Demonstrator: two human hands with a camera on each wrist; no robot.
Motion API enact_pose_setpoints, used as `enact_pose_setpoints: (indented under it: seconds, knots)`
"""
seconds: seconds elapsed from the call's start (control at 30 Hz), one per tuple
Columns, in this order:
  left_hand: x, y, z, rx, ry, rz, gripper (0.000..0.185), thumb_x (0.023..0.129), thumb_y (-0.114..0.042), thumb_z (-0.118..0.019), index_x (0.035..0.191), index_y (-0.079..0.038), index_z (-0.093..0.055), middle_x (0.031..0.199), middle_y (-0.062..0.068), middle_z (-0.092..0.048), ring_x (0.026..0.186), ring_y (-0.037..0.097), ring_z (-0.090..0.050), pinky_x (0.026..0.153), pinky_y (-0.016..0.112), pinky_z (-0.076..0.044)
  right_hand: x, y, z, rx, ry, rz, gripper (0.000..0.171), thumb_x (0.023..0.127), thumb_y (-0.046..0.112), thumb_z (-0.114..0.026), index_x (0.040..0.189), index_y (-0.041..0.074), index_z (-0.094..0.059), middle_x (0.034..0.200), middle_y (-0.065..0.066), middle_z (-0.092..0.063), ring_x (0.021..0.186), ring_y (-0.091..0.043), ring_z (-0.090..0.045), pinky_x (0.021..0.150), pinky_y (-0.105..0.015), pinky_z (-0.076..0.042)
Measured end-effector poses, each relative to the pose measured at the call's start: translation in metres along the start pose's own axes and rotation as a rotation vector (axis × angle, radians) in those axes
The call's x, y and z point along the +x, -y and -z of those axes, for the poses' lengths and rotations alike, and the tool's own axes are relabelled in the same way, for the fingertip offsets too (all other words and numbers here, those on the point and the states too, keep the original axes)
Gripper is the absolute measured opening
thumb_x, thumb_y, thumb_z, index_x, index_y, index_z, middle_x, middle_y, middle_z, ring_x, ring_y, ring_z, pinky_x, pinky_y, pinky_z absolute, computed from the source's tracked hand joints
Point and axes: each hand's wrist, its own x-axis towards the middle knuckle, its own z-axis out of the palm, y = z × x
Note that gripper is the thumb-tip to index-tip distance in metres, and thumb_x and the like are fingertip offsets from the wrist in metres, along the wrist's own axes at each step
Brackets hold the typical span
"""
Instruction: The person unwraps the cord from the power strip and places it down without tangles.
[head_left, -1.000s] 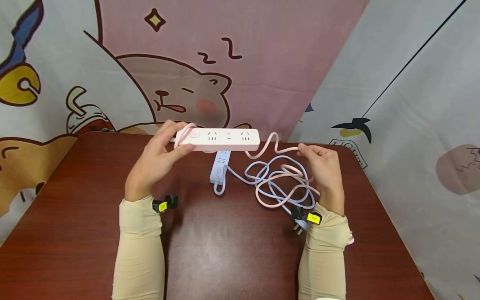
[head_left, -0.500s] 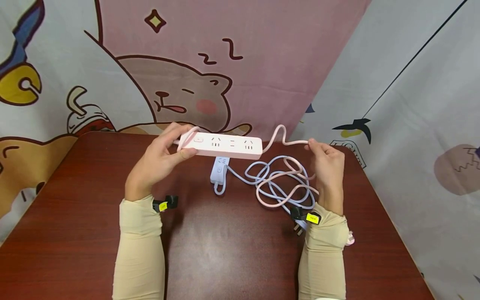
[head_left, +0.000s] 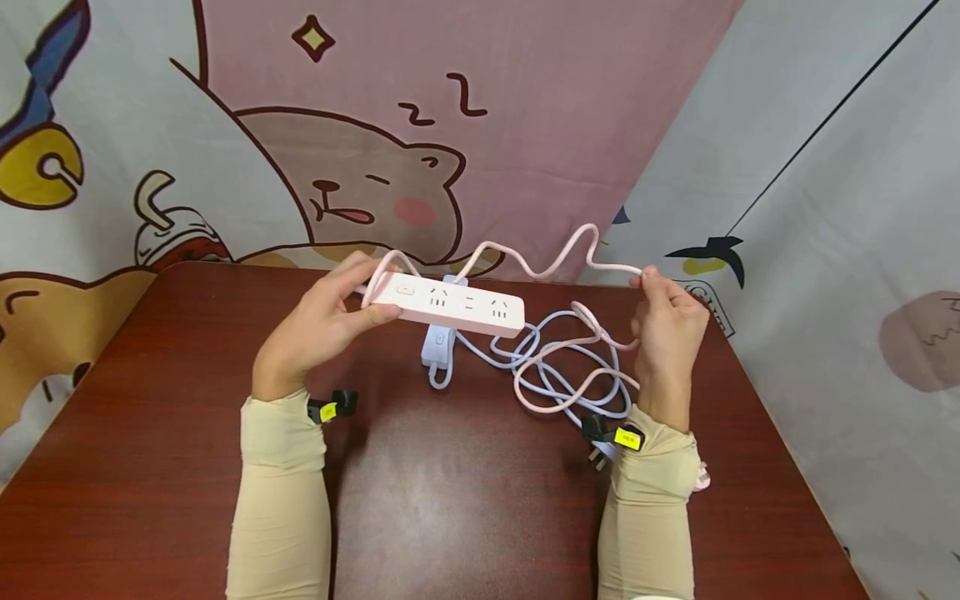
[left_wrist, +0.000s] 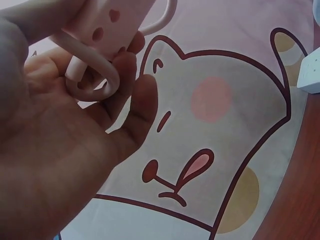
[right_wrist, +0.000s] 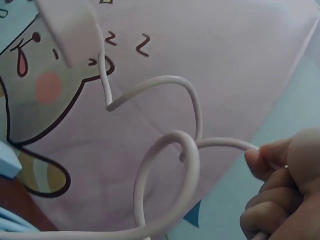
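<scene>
My left hand (head_left: 315, 325) grips the switch end of a pink power strip (head_left: 457, 307), lifted above the table with its sockets facing up. The strip's pink cord (head_left: 525, 265) loops near the left fingers, passes behind the strip and runs in waves to my right hand (head_left: 667, 325), which pinches it between thumb and fingertips. In the left wrist view, the cord (left_wrist: 95, 62) bends at the strip's underside beside the palm. The right wrist view has the cord (right_wrist: 175, 82) hanging in slack bends, the right hand (right_wrist: 280, 185) pinching it.
A blue power strip (head_left: 437, 350) lies on the dark wooden table (head_left: 450, 500), partly hidden by the pink one. Its blue cord (head_left: 551, 392) lies coiled with more pink cord (head_left: 525, 400). A blue plug (head_left: 600, 454) lies by the right wrist. A printed curtain (head_left: 525, 125) hangs behind.
My right hand has moved right and slightly up, drawing the pink cord into a longer span behind the strip. The pink strip has shifted slightly down, its right end tilting lower.
</scene>
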Motion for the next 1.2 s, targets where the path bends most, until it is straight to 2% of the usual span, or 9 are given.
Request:
enact_pose_setpoints:
  seconds: [0.23,0.47,0.57,0.7,0.93,1.03,1.2]
  knots:
    - [0.001,0.0,0.0,0.017,0.0,0.007,0.043,0.096,-0.023,-0.072,0.137,-0.019,-0.062,0.114,-0.003,-0.055,0.106,0.009,-0.048,0.085,0.028,-0.041,-0.004,0.012,0.0,0.245,0.058,0.061,0.031,0.097,0.018,-0.071,0.085,-0.01,-0.069,0.049,0.003,-0.033,0.042,-0.009,-0.015,0.045,-0.025,-0.004]
    - [0.002,0.002,0.0,0.061,-0.013,0.015,0.034,0.096,-0.024,-0.072,0.127,-0.014,-0.065,0.104,0.002,-0.052,0.096,0.012,-0.046,0.078,0.027,-0.039,-0.006,0.022,0.003,0.461,0.13,0.058,0.03,0.097,0.015,-0.069,0.084,-0.012,-0.068,0.051,0.001,-0.026,0.046,-0.011,-0.007,0.046,-0.022,0.0]
    - [0.004,0.004,0.0,0.105,-0.051,0.019,0.038,0.095,-0.022,-0.073,0.13,-0.011,-0.064,0.102,0.005,-0.052,0.092,0.014,-0.044,0.075,0.026,-0.039,-0.005,0.024,0.005,0.505,0.176,0.062,0.03,0.099,0.014,-0.067,0.083,-0.011,-0.067,0.052,0.001,-0.024,0.047,-0.01,-0.006,0.046,-0.021,0.001]
    - [0.004,0.005,0.001,0.137,-0.111,0.033,0.043,0.095,-0.021,-0.074,0.134,-0.008,-0.062,0.109,0.007,-0.056,0.093,0.016,-0.046,0.077,0.024,-0.039,-0.006,0.026,0.008,0.554,0.257,0.069,0.031,0.102,0.013,-0.061,0.081,-0.01,-0.066,0.052,0.002,-0.024,0.046,-0.009,-0.007,0.045,-0.02,-0.001]
    - [0.005,0.001,0.003,0.136,-0.151,0.081,0.045,0.096,-0.025,-0.072,0.134,-0.005,-0.06,0.114,0.01,-0.056,0.095,0.018,-0.047,0.08,0.027,-0.037,-0.008,0.027,0.014,0.809,0.451,0.025,0.033,0.104,0.003,-0.048,0.078,-0.015,-0.056,0.056,0.002,-0.017,0.046,-0.007,-0.01,0.045,-0.017,-0.005]
    - [0.006,0.001,0.003,0.138,-0.182,0.101,0.045,0.096,-0.025,-0.072,0.134,-0.005,-0.06,0.111,0.011,-0.055,0.093,0.018,-0.045,0.078,0.028,-0.037,-0.008,0.028,0.017,0.85,0.5,0.036,0.035,0.104,0.0,-0.044,0.074,-0.014,-0.054,0.058,0.002,-0.017,0.048,-0.007,-0.012,0.046,-0.018,-0.007]
    - [0.006,0.002,0.003,0.143,-0.271,0.131,0.041,0.097,-0.025,-0.071,0.131,-0.004,-0.062,0.106,0.012,-0.052,0.088,0.018,-0.043,0.075,0.028,-0.036,-0.009,0.028,0.022,0.868,0.587,0.055,0.043,0.105,-0.001,-0.027,0.068,-0.01,-0.048,0.058,0.002,-0.018,0.048,-0.008,-0.013,0.046,-0.018,-0.008]
